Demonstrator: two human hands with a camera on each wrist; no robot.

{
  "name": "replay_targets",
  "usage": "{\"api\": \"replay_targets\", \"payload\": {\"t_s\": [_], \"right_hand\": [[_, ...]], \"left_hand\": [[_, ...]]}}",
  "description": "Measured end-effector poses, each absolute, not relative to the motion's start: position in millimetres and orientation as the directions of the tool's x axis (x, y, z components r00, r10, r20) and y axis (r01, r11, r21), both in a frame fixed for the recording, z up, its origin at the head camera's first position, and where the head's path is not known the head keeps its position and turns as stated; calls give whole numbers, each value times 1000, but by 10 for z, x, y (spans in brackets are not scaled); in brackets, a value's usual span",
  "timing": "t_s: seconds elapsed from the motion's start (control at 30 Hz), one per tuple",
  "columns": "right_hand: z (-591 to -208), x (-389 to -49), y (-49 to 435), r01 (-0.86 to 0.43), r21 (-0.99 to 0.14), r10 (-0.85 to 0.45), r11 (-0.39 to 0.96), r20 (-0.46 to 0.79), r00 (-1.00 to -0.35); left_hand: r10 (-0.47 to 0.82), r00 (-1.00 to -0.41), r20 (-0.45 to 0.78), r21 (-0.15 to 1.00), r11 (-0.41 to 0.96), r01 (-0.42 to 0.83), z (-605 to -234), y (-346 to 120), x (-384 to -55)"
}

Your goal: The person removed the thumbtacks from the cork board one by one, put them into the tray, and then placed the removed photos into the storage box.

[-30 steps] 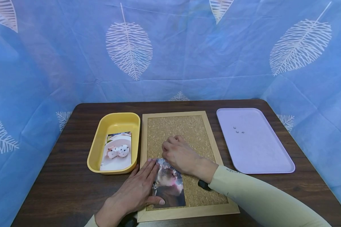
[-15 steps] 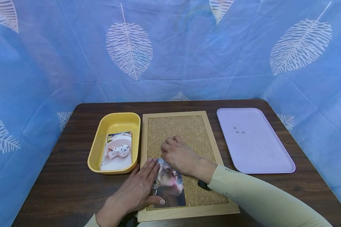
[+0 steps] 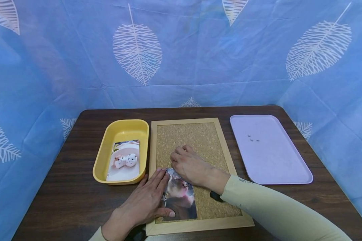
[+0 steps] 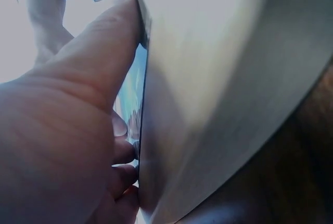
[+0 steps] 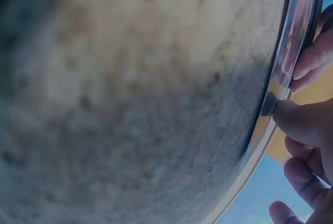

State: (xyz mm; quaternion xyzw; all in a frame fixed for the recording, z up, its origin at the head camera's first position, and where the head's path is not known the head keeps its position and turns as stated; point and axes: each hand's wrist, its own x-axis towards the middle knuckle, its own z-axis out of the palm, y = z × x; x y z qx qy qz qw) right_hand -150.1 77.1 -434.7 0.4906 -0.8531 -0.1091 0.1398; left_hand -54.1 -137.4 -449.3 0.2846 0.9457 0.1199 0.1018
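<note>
A framed corkboard lies on the table, a glossy photo on its lower left part. My left hand is flat, fingers straight, across the photo's left side and the wooden frame. At the photo's top edge, my right hand bends its fingers inward; its thumb is hidden in the head view. In the right wrist view that thumb presses the head of a small thumbtack at the photo's edge, while the other fingers curl beside it, holding nothing.
A yellow bin left of the board holds a photo of two white spotted figures. To the right, a lilac tray carries several small tacks. A dark wrist camera hangs under the right wrist. Blue leaf-patterned cloth surrounds the table.
My right hand has shifted very slightly to the left over the photo's top edge. The left hand, photo, board, bin and tray stay put.
</note>
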Motion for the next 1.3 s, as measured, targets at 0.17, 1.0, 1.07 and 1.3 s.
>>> {"api": "replay_targets", "payload": {"t_s": [0.17,1.0,1.07,1.3], "right_hand": [[-4350,-1504,775,-808,322,-868,493,126,-480],[-4352,-1525,786,-820,303,-874,486,147,-463],[-4358,-1532,791,-821,295,-873,488,144,-467],[-4359,-1528,787,-817,310,-873,487,140,-467]], "left_hand": [[558,-820,-131,298,811,504,-4484,-1373,-548],[529,-835,-150,294,831,473,-4462,-1352,-558],[532,-834,-147,297,828,476,-4452,-1350,-561],[542,-829,-139,290,823,489,-4429,-1351,-569]]}}
